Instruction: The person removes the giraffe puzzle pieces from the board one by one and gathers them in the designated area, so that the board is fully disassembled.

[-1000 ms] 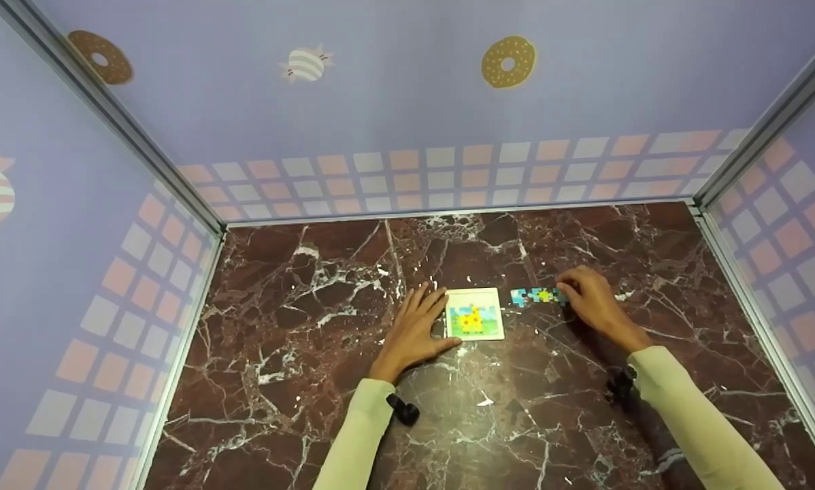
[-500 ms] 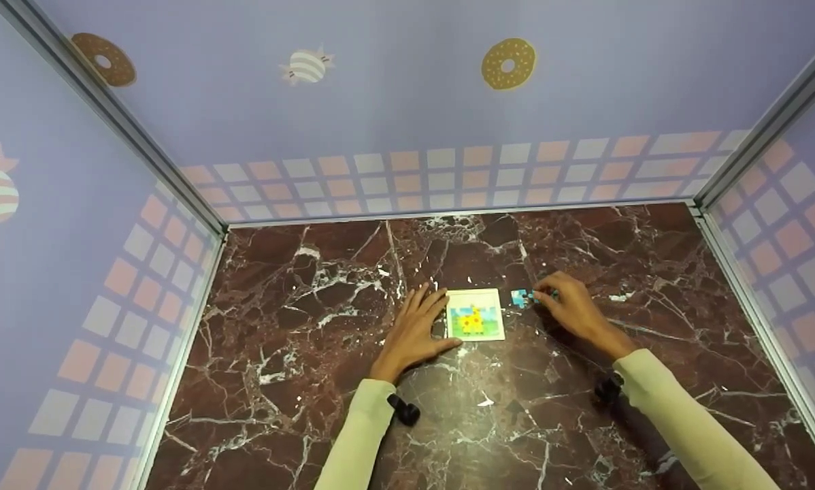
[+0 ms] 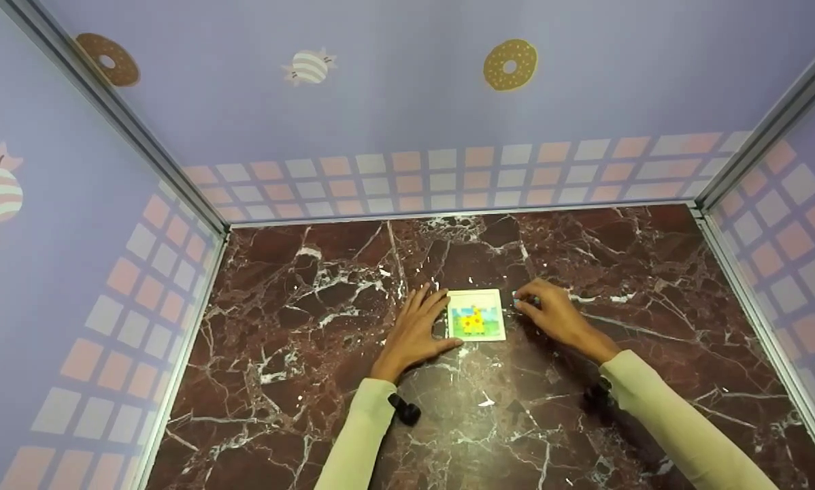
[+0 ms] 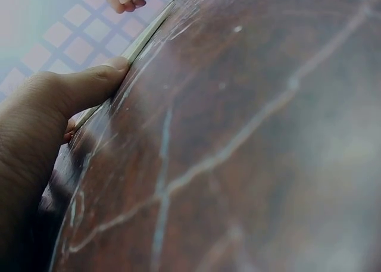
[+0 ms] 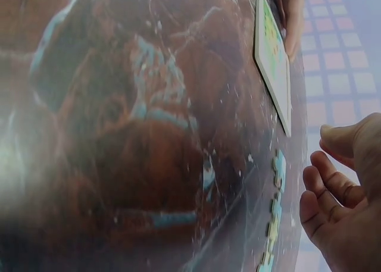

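A square picture puzzle board [image 3: 475, 296] with a pale frame and a yellow giraffe picture lies flat on the table. My left hand [image 3: 413, 335] rests spread along its left side, the fingertips at the upper left corner and the thumb at the lower left. My right hand [image 3: 556, 313] hovers just right of the board, fingers loosely bent. In the right wrist view nothing is seen between its fingertips [image 5: 311, 175]. Below them runs a row of puzzle pieces: a blue piece [image 5: 279, 168] nearest the board, and a yellowish piece [image 5: 272, 231] further along. The head view mostly hides this row.
The table [image 3: 326, 408] has a dark red, white-veined marble surface. Lilac walls [image 3: 407, 102] with pink and white squares enclose it at the back and both sides. A small black device [image 3: 405, 410] is strapped at my left wrist.
My right hand has moved left along the row of puzzle pieces toward the board and now covers most of them in the head view. My left hand and the board stay in place.
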`<state>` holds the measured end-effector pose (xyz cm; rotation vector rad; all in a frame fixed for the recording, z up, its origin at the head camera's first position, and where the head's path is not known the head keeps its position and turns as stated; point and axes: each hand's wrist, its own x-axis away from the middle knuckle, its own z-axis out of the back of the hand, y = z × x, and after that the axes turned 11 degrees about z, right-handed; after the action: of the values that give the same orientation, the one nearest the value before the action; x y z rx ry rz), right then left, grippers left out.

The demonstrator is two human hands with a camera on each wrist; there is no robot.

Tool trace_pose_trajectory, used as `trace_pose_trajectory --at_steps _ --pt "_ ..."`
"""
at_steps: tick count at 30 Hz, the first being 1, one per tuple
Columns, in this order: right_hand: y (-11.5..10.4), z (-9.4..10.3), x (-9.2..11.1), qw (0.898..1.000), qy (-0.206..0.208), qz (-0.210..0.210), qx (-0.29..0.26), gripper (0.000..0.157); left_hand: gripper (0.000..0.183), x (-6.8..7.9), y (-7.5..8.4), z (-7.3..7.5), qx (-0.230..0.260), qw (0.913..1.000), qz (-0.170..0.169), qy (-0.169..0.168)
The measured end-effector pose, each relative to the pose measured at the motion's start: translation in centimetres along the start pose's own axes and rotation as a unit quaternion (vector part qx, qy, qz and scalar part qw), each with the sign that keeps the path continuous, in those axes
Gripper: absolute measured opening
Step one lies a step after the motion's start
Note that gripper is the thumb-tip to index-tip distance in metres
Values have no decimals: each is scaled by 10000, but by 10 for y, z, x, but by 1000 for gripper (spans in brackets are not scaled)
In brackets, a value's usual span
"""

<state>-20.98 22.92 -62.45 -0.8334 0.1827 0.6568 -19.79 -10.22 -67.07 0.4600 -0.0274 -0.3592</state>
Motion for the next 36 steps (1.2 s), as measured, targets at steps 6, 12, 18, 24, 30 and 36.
trace_pose_trajectory --at_steps 6,12,18,24,30,36 --pt "-6 -9 -4 9998 -144 139 -58 12 102 0 1 1 -30 10000 -6 11" --pt "-14 -18 -9 9984 -187 432 -305 12 101 -1 1 2 -82 10000 -18 26" --pt "-22 -27 -15 9972 -415 499 -363 12 102 0 0 1 -22 10000 -24 -15" --pt "-28 -36 -19 9963 -614 536 -274 15 100 1 0 2 -21 10000 -74 38" --pt "-31 -45 -24 9950 -712 625 -307 17 100 1 0 1 -62 9999 -93 58" --pt "-30 -52 -28 9942 -719 772 -224 17 100 0 0 1 -4 10000 -66 9"
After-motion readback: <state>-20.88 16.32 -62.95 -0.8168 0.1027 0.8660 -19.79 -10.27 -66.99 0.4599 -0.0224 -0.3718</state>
